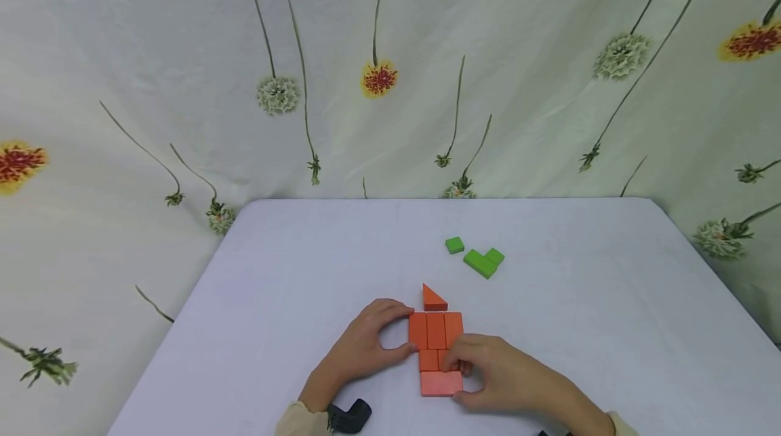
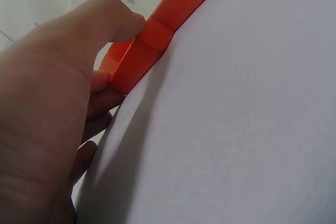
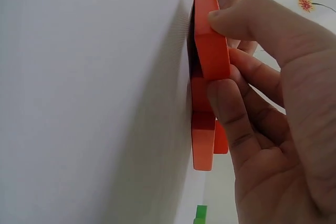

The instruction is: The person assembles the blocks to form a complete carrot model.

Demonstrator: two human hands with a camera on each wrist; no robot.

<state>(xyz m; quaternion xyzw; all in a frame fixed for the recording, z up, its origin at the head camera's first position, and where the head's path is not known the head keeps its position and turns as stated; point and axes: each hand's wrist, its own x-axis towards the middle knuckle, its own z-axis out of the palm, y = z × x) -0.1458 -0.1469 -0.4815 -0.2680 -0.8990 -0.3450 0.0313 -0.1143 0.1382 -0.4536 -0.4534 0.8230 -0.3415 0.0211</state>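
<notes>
Orange wooden blocks lie together on the white table. Three upright rectangular blocks [image 1: 436, 331] stand side by side, with two smaller blocks [image 1: 428, 360] below them. A red-orange triangular block [image 1: 433, 299] lies just beyond the row. My left hand [image 1: 366, 341] holds the row's leftmost block [image 2: 137, 59] between thumb and fingers, at its near and far corners. With thumb and fingertips my right hand [image 1: 512, 375] pinches a wide orange block [image 1: 441, 384] at the near end. In the right wrist view that block tilts, and a dark gap shows under it. The right fingers partly cover the smaller blocks.
Green blocks lie farther back: a small one [image 1: 454, 245], and a longer one [image 1: 481, 264] touching another small one [image 1: 495, 256]. A black wrist device [image 1: 352, 415] sits at the left wrist. Behind the table [image 1: 293, 253] hangs a flower-printed cloth [image 1: 518, 9].
</notes>
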